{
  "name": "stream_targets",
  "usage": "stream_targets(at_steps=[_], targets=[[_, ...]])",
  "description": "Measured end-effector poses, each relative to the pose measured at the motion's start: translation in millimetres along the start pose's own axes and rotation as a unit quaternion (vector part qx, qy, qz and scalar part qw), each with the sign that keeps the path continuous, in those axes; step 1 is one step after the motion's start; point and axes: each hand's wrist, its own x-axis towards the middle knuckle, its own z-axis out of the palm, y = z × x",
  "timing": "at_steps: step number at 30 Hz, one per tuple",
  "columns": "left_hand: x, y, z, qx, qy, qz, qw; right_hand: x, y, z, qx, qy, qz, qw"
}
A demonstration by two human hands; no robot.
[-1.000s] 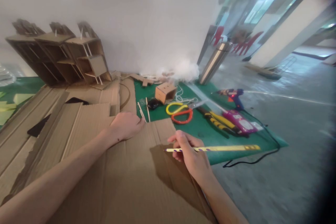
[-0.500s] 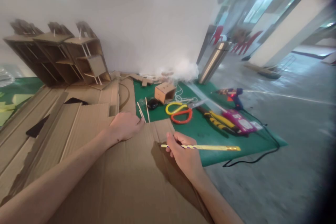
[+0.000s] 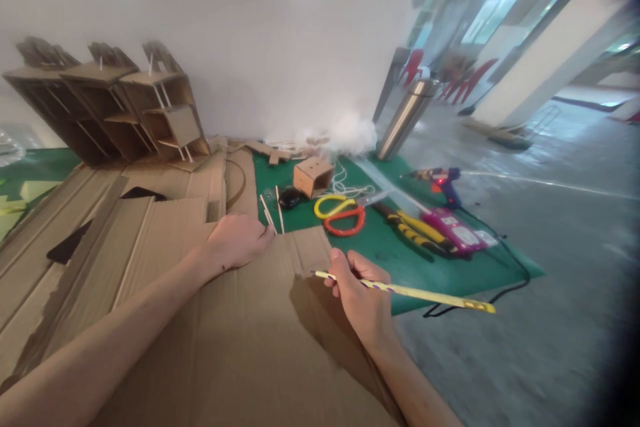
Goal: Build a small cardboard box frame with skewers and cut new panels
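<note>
The left hand (image 3: 240, 240) lies on a broad, faintly ribbed sheet of brown cardboard (image 3: 245, 340), its fingers bent inward near the far edge; their tips are hidden, so I cannot tell whether they grip anything. To its right, the right hand (image 3: 363, 290) is closed in a pinch around a slim, pale-yellow pencil (image 3: 430, 295) with purple marks. The pencil slants over the sheet's right side, point to the left; whether the point touches the cardboard, I cannot tell.

On the smooth green cover (image 3: 375, 263) beyond lie scissors (image 3: 359, 203) with one yellow and one orange loop, thin white sticks (image 3: 280, 210) and a small boxy brown block (image 3: 314, 177). Farther right are yellow-and-black-handled pliers (image 3: 425, 233). At the far left, open cardboard compartments (image 3: 115, 110) stand in stepped rows; a shiny cylindrical metal flask (image 3: 406, 121) stands far right.
</note>
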Motion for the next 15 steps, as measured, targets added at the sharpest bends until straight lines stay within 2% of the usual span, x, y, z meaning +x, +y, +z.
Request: stream_targets(at_steps=[5, 7, 9, 12, 14, 15], targets=[[-1, 0, -1.3, -0.001, 0.001, 0.004, 1.000, 0, -5, -4, 0.082, 0.030, 0.071, 0.994], [-2, 1, -3.6, 0.002, 0.002, 0.000, 1.000, 2, -6, -11, 0.067, 0.043, 0.070, 0.994], [-4, 3, -8.6, 0.006, 0.005, -0.006, 1.000, 3, -5, -22, 0.004, 0.054, 0.038, 0.998], [-8, 5, -23.2, 0.016, 0.022, -0.028, 0.999, -1, 1, -43, -0.105, -0.010, 0.009, 0.994], [-12, 5, -37.7, 0.024, 0.042, -0.050, 0.998, -9, 4, -55, -0.134, -0.070, 0.032, 0.988], [-14, 6, -46.1, 0.027, 0.053, -0.060, 0.996, -14, 5, -59, -0.138, -0.079, 0.043, 0.986]])
